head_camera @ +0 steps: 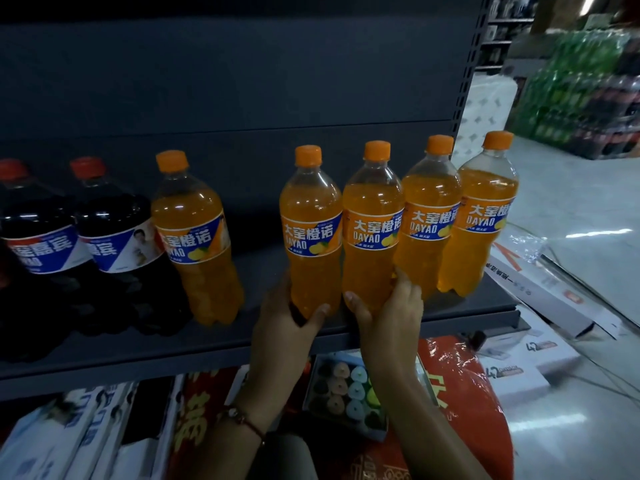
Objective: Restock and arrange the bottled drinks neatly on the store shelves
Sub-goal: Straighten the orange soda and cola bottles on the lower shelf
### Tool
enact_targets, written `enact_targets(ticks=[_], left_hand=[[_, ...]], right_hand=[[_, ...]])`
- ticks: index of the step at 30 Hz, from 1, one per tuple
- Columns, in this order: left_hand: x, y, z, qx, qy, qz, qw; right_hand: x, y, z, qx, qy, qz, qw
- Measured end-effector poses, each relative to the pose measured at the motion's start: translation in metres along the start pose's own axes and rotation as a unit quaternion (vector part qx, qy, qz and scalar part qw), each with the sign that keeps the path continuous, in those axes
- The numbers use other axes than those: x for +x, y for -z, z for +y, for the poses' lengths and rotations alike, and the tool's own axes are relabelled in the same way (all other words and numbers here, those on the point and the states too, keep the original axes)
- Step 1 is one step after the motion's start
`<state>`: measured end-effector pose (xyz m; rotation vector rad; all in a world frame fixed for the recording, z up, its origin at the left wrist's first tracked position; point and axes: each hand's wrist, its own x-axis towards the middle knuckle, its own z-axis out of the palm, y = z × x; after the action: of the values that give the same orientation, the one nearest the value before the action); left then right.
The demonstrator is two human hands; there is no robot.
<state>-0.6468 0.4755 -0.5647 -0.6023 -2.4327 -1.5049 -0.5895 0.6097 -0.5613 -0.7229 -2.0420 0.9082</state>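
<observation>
Several orange soda bottles with blue labels stand on a dark shelf [242, 334]. My left hand [280, 323] grips the base of one orange bottle [311, 230]. My right hand [388, 317] grips the base of the bottle next to it [372, 230]. Two more orange bottles [429, 216] [481, 216] stand to the right, near the shelf's end. Another orange bottle [197, 237] stands apart on the left, beside two dark cola bottles [117, 237] [38, 244]. A gap lies between the left orange bottle and the one in my left hand.
Below the shelf sit boxed goods [86, 438], a tray of small round items [346, 393] and a red plastic-wrapped pack [464, 393]. White boxes [540, 292] lie on the floor at right. Wrapped packs of green and dark bottles [581, 91] are stacked far right.
</observation>
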Motion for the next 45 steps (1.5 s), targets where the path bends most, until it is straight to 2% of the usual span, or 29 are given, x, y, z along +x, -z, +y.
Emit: enact_targets(ticks=[7, 9, 11, 13, 15, 19, 22, 24, 26, 28, 32, 33, 35, 37, 38, 42, 45], left_hand=[[-0.008, 0.007, 0.009, 0.038, 0.004, -0.021, 0.999], [-0.019, 0.026, 0.01, 0.061, 0.012, 0.024, 0.998], [-0.026, 0.054, 0.004, 0.048, 0.031, 0.116, 0.992], [-0.023, 0.077, -0.01, 0.038, 0.052, 0.19, 0.98], [-0.014, 0.09, -0.025, 0.052, 0.093, 0.201, 0.974], [-0.003, 0.084, -0.031, 0.096, 0.102, 0.153, 0.978], [0.002, 0.078, -0.035, 0.123, 0.099, 0.168, 0.973], [0.005, 0.076, -0.036, 0.121, 0.094, 0.18, 0.972], [0.005, 0.075, -0.037, 0.101, 0.086, 0.186, 0.974], [0.005, 0.072, -0.036, 0.092, 0.083, 0.178, 0.976], [0.0, 0.074, -0.029, 0.108, 0.054, 0.111, 0.986], [-0.005, 0.08, -0.028, 0.119, 0.038, 0.114, 0.986], [-0.013, 0.101, -0.031, 0.123, 0.034, 0.17, 0.977], [-0.015, 0.124, -0.042, 0.096, 0.063, 0.253, 0.961], [-0.013, 0.133, -0.049, 0.083, 0.078, 0.268, 0.957], [-0.003, 0.144, -0.075, 0.043, 0.131, 0.178, 0.974], [0.0, 0.14, -0.086, 0.073, 0.119, 0.161, 0.977]], right_hand=[[-0.001, 0.01, -0.004, 0.008, -0.017, -0.026, 0.999], [-0.005, 0.023, -0.013, 0.018, -0.011, -0.027, 0.999], [-0.003, 0.038, -0.033, 0.034, 0.055, -0.021, 0.998], [0.007, 0.053, -0.07, 0.037, 0.169, -0.023, 0.985], [0.021, 0.06, -0.118, 0.016, 0.259, -0.058, 0.964], [0.054, 0.041, -0.216, -0.051, 0.387, -0.213, 0.896], [0.075, 0.0, -0.266, -0.085, 0.383, -0.357, 0.848], [0.086, -0.023, -0.282, -0.147, 0.362, -0.422, 0.818], [0.096, -0.038, -0.288, -0.219, 0.378, -0.443, 0.783], [0.104, -0.041, -0.289, -0.241, 0.395, -0.448, 0.765], [0.119, -0.023, -0.282, -0.266, 0.389, -0.468, 0.748], [0.122, -0.016, -0.279, -0.27, 0.39, -0.47, 0.745], [0.128, -0.004, -0.27, -0.276, 0.394, -0.463, 0.744], [0.133, 0.004, -0.262, -0.279, 0.393, -0.458, 0.747], [0.134, 0.007, -0.26, -0.281, 0.391, -0.457, 0.748], [0.126, 0.009, -0.259, -0.267, 0.395, -0.443, 0.759], [0.123, 0.008, -0.258, -0.255, 0.389, -0.441, 0.768]])
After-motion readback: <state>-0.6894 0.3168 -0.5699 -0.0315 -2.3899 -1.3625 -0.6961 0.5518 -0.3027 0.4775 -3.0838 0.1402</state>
